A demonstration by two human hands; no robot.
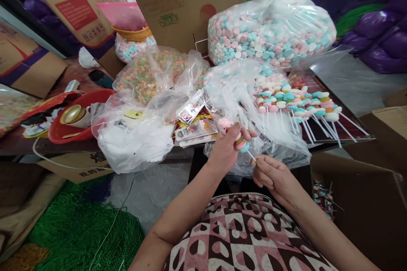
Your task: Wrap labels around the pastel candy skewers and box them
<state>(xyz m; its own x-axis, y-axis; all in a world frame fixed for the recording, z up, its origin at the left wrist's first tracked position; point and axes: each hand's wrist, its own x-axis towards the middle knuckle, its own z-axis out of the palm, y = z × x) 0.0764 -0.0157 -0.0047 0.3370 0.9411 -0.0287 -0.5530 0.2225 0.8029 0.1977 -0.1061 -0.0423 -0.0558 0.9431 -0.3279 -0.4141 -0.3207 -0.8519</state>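
Observation:
In front of my lap, a marshmallow skewer (244, 146) with pink, orange and blue pieces is held between both hands. My left hand (225, 147) is closed around the candy part, hiding some of it. Fingers of my right hand (270, 172) pinch the lower end of its white stick (252, 155). A clear wrapper seems to cover the upper end, though the fingers partly block it. To the right, several finished-looking marshmallow skewers (299, 106) lie with their sticks over the table edge. Printed wrappers (197, 129) lie just left of my left hand.
Behind stands a big bag of pastel marshmallows (270, 34), beside a bag of gummy candy (155, 74). A red basin (79, 114) and a bag of white material (133, 144) are at left. An open cardboard box (359, 194) holding wrapped sticks is at lower right.

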